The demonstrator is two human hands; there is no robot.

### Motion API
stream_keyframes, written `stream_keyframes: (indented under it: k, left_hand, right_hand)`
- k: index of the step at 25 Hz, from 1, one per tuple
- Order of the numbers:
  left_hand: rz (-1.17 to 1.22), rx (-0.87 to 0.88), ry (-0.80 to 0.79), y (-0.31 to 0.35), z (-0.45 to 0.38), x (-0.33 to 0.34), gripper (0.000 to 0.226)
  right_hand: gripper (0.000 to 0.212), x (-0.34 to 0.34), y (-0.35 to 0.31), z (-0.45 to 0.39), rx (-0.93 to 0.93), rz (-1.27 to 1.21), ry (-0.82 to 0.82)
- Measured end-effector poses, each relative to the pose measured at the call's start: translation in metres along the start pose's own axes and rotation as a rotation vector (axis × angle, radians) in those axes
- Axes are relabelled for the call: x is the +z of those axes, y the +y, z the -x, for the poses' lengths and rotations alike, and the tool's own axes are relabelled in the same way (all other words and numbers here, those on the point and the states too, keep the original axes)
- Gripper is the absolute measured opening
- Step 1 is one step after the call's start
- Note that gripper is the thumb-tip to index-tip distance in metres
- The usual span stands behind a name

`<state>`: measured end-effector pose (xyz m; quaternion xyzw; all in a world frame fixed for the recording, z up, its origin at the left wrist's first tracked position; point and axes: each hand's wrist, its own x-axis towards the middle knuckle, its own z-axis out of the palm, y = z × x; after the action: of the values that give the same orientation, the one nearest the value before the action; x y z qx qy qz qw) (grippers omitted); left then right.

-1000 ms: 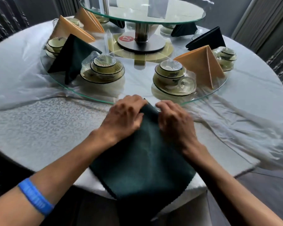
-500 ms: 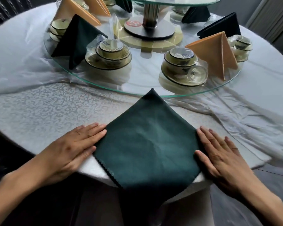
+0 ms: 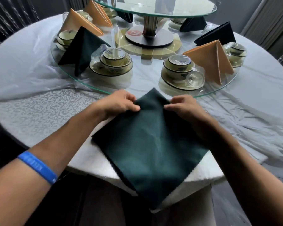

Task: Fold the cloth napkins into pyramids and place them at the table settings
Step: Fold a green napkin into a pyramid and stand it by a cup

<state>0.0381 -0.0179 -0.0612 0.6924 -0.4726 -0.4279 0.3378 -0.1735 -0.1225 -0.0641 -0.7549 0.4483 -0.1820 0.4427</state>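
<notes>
Both my hands sit at the far corner of the dark green napkin (image 3: pixel 147 144). My left hand (image 3: pixel 119 104) has its grip curled, thumb and fingers pinching the left edge by that corner; my right hand (image 3: pixel 185 106) pinches the right edge likewise. The napkin lies flat as a diamond on the tabletop (image 3: pixel 39 115), its long diagonal running from me towards the glass turntable (image 3: pixel 147 82), the near corner hanging over the edge.
</notes>
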Motion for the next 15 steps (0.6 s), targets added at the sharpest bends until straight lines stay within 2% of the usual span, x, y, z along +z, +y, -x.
stream_keyframes:
  k: [2,4,6,10,12,13,15]
  left_hand:
    - [0.088,0.061,0.054,0.01,-0.006,-0.008,0.002]
    - [0.064,0.161,0.117,0.021,-0.003,-0.015,0.002]
    - [0.025,0.272,0.131,0.03,0.013,-0.02,0.009]
    - [-0.226,0.553,0.151,0.012,0.065,-0.021,0.013]
    - [-0.38,0.684,0.141,-0.009,0.089,-0.015,0.018]
    - [-0.449,0.739,0.119,-0.02,0.097,-0.01,0.019]
    - [-0.586,0.833,0.075,-0.041,0.103,0.001,0.017]
  right_hand:
    - [0.023,-0.003,-0.013,-0.006,0.005,-0.159,0.061]
    - [0.015,-0.012,-0.024,-0.001,-0.049,-0.347,0.083]
    - [0.012,-0.022,-0.031,0.02,-0.156,-0.4,0.077]
    - [0.022,-0.023,-0.011,0.083,-0.394,-0.24,0.006]
    - [0.033,-0.017,0.011,0.106,-0.469,-0.043,-0.027]
    - [0.034,-0.013,0.023,0.113,-0.524,0.088,-0.033]
    - [0.019,-0.006,0.041,0.117,-0.651,0.331,-0.05]
